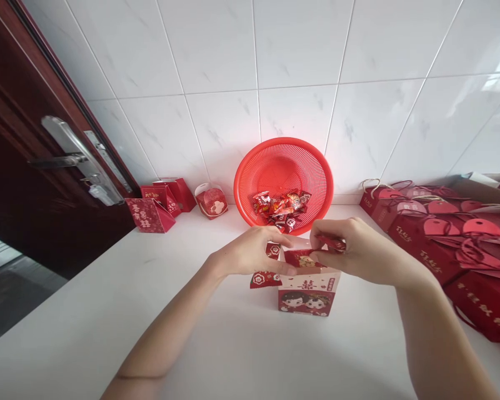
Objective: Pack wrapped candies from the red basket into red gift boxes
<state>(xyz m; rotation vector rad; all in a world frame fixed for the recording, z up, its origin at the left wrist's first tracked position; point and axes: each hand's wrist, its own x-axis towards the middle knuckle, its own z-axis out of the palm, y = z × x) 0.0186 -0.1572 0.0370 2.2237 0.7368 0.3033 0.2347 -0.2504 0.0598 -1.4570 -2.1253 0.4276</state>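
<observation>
Through the head camera I see a cream and red cardboard box (306, 294), printed with two cartoon faces, standing upright on the white table (216, 355) with its top open. My left hand (256, 253) is at the left side of the opening, thumb and fingers parted; I cannot tell how firmly they grip the box. My right hand (350, 250) is over the right side of the opening, its fingers drawn narrow around a small red wrapped piece (333, 243). Inside the box I make out a red packet with gold print (302, 258). A red piece printed with white flowers (264, 279) shows beside the box's left side, partly behind my left hand.

Behind the box, a round red plastic basket (283, 141) leans towards the white tiled wall (295, 50), with shiny red wrapped sweets (281, 205) gathered in its lower part. To its left are a rounded red box (211, 201) and some angular red cardboard boxes (150, 214). Dark red gift boxes (420, 239) crowd the right side.
</observation>
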